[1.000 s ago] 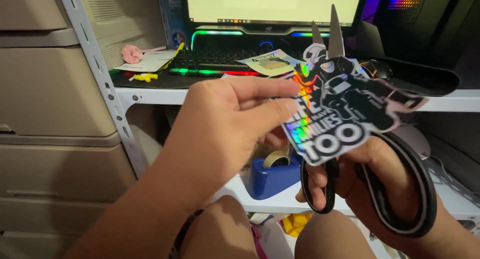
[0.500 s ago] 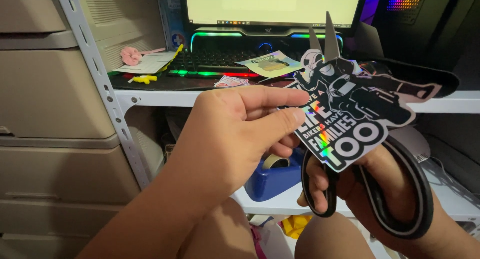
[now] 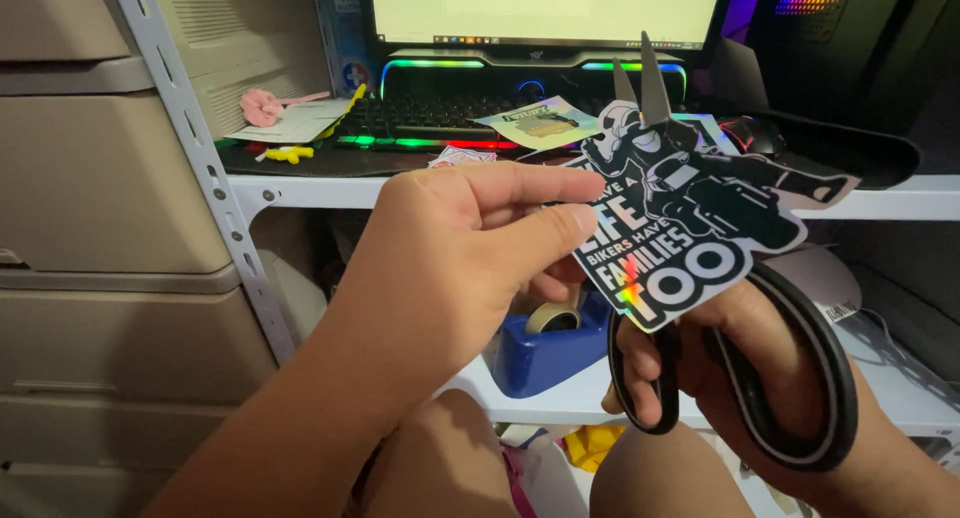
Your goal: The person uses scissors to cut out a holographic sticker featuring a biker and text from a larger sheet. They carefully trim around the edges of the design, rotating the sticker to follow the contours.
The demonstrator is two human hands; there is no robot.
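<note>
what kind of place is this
Most likely a home computer desk used for craft work. A lit monitor and a glowing keyboard sit on a white metal shelf, with a blue tape dispenser below. The hands hold a sticker and scissors.

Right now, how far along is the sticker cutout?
Looks done: the sticker already has a shaped outline along its top and right edges. In hand: the left hand pinches its left edge, while the right hand holds black-handled scissors, blades open behind the top edge. Left: can't tell; the lower edge by the fingers is partly hidden, so any remaining trim isn't visible.
</note>
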